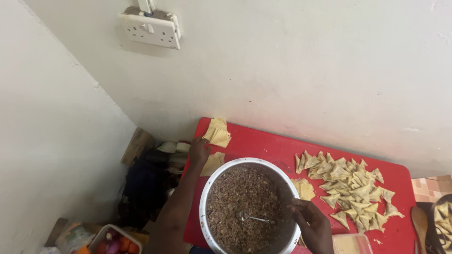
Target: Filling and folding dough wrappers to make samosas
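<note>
A round metal bowl (207,197) sits on the red counter (263,143), filled with brown minced filling (242,197); a spoon (252,217) lies in the mince. The right hand (313,223) rests at the bowl's right rim, fingers loosely curled and apart, just beside the spoon's handle but not closed on it. The left hand (199,150) reaches past the bowl's left rim, fingers spread flat on a pastry sheet (213,163); more sheets (217,131) are stacked at the counter's far corner. A heap of folded triangular samosas (351,186) lies to the right. A clear plastic tub (351,243) at the bottom edge is cut off. A socket (150,29) hangs on the pale wall. The dark clutter left of the counter is hard to make out.
</note>
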